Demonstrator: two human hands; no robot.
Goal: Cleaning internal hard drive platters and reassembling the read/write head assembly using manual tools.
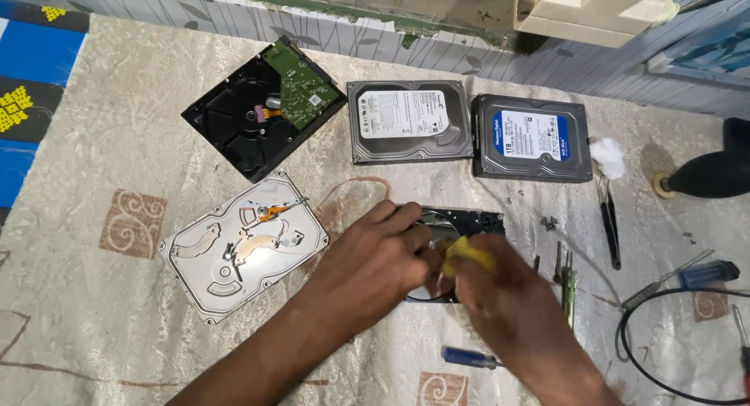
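Right hand (500,293) with yellow cloth (467,255), left hand (375,261) steadying open drive (469,218)

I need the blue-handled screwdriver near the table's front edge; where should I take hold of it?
Grip the blue-handled screwdriver by its thick blue handle, the left end, coming from above. It lies flat, shaft pointing right toward the right hand, so the handle is the free, broad part.

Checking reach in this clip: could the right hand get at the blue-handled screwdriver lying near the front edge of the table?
Probably yes. The blue-handled screwdriver lies on open cloth just beside the right hand, with nothing between them. That hand, however, grips a yellow cloth, so it would first have to let go.
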